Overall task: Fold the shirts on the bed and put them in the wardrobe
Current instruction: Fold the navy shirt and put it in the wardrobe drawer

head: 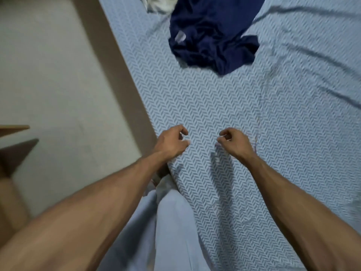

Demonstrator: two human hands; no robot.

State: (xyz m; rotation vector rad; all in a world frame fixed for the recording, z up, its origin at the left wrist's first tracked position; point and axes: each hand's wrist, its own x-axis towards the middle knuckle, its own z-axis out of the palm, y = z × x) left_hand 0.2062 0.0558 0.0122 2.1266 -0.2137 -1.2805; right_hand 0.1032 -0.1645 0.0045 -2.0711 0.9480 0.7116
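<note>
Right now both hands hang over the bed [234, 106], close to the person and well short of the shirts. The left hand [172, 142] is near the bed's left edge, and its fingers are curled in loosely, with the thumb close to the fingertips. The right hand [234, 142] is just beside it, a little more toward the middle of the bed, and its fingers are curled the same way. Neither hand seems to hold anything, though the picture is a bit blurry there, so a thin bit of cloth could be missed.

Farther up the bed lies the blue shirt [211, 34], all crumpled in a heap and not folded. Past it, at the far end of the bed, a white cloth [160, 3] peeks in; I cannot tell if it is a shirt.

I think the step in hand is reaching for a shirt to fold. Next, the hands need to go up the bed to the blue shirt, grab it, pull it near and spread it flat. The wardrobe is not in view.
</note>
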